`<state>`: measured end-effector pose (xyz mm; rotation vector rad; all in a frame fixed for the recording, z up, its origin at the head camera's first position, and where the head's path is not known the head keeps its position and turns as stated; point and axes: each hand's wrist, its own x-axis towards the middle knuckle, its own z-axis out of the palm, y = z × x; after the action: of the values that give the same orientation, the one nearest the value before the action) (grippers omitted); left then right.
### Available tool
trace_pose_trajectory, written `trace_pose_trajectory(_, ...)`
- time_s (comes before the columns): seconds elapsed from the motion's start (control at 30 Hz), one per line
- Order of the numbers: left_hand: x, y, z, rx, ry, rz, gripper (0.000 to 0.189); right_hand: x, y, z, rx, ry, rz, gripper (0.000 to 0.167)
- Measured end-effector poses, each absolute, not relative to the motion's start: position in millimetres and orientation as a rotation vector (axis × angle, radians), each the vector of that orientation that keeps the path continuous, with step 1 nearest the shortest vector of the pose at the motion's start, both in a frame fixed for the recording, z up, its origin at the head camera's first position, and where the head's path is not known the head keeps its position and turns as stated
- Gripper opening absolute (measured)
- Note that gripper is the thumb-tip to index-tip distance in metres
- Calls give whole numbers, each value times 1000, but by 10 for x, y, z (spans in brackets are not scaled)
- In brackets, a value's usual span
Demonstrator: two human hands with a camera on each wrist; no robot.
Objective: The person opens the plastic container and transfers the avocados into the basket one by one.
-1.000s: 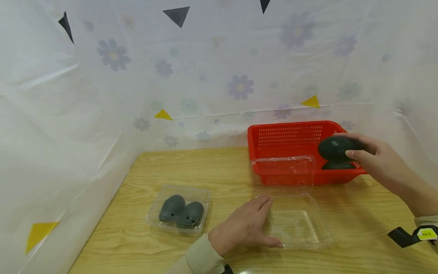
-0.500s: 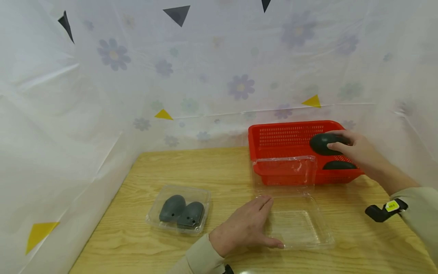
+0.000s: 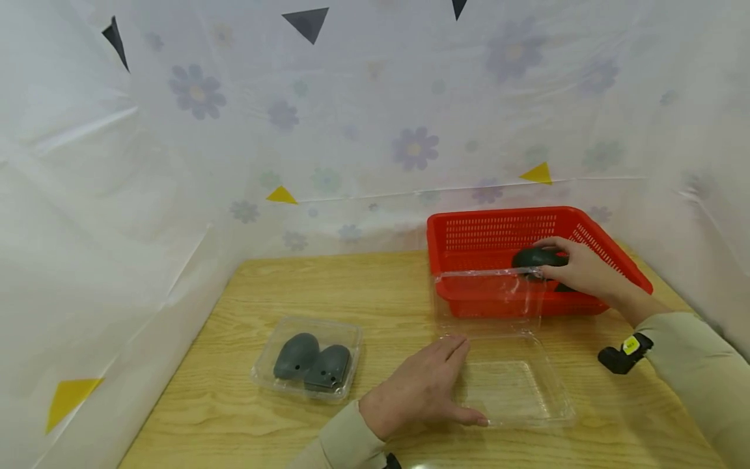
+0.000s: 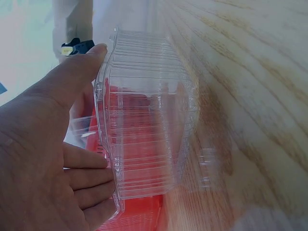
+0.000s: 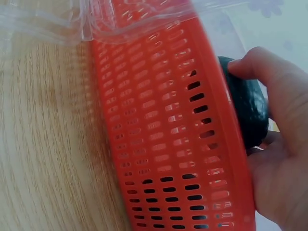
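My right hand [image 3: 581, 268] grips a glossy dark green avocado [image 3: 527, 258] inside the red plastic basket [image 3: 436, 244]. The right wrist view shows the thumb on top of its bumpy skin, behind the basket's near rim. A second avocado [image 3: 564, 287] shows a little below the hand, largely covered by it. My left hand [image 3: 418, 389] touches the left edge of a bare clear clamshell box [image 3: 553, 397]. In the left wrist view its thumb and extended fingers lie along the rim. The raised clear lid [image 3: 486, 303] stands against the basket's front.
Another clear clamshell box [image 3: 263, 355] stands on the wooden table [image 3: 234, 430] at left, closed over two dark green avocado-like pieces [image 3: 297, 356] with small dark holes. Flower-printed white sheeting [image 3: 351, 117] surrounds the table at the back and sides.
My right hand has carried the avocado left and then lowered it in the basket, towards the raised lid. The left hand and both boxes have stayed in place.
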<state>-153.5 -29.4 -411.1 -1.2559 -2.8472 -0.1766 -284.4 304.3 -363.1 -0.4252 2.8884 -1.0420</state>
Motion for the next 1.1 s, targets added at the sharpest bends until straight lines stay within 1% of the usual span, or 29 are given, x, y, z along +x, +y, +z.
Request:
trace_pose_trajectory(0.2,-1538,-293,-4117,-1264,-2839,-174,110,-2893,2984,-3662,-449,2894,-918,63)
trace_pose_trajectory(0.37,-1531,-294,-4116,-1266,-2834,-174,110,-2896,2941,-3680,-461,2902,-847,64)
trace_pose_trajectory(0.53,-1528,-300,-4113,-1265,-2826,-169,110,-2937,2931,-3719,-516,2890,-796,56)
trace_pose_trajectory(0.67,-1527,-304,-4109,-1268,-2818,-164,110,-2997,2937,-3751,-567,2847,-743,53)
trace_pose_trajectory(0.93,-1528,-299,-4112,-1262,-2822,-176,110,-3042,2924,-3710,-590,2765,-655,37)
trace_pose_trajectory(1.1,-1528,-293,-4111,-1259,-2825,-162,110,-3041,2924,-3706,-599,2755,-659,32)
